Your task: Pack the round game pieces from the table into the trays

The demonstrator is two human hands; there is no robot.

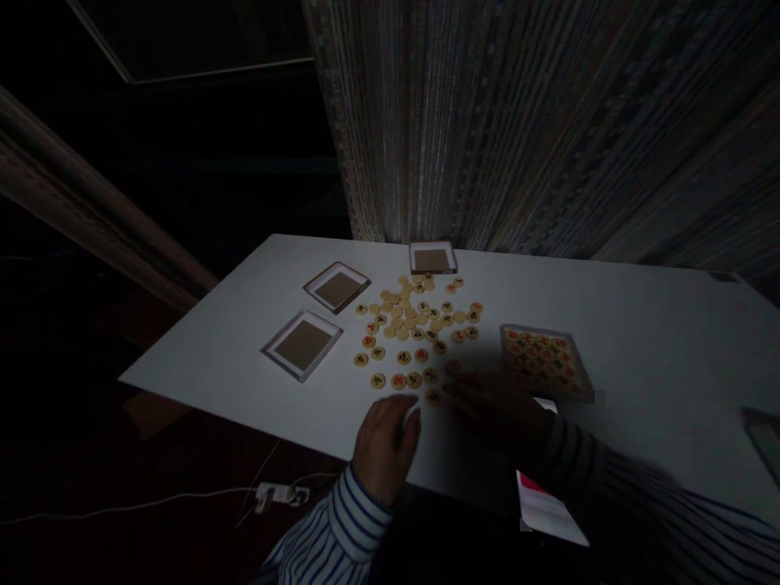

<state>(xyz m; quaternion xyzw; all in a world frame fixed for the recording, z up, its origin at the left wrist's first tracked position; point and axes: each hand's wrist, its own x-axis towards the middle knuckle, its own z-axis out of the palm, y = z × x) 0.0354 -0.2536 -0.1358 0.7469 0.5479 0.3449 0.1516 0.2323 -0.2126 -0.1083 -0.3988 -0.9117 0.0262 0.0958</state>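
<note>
Several round wooden game discs (414, 329) with red or black marks lie scattered on a white table (639, 341). My left hand (385, 443) rests at the table's near edge, fingers curled, just below the nearest discs; what it holds, if anything, is hidden. My right hand (496, 406) reaches out flat over the table with fingers stretched towards the discs, blurred by motion. A clear tray (544, 357) filled with red-marked discs sits just beyond my right hand.
Three shallow trays with brown bases stand on the table: one at the left front (303, 344), one behind it (337, 287), one at the back (432, 258). A striped curtain hangs behind. A white cable and plug (277, 493) lie on the dark floor.
</note>
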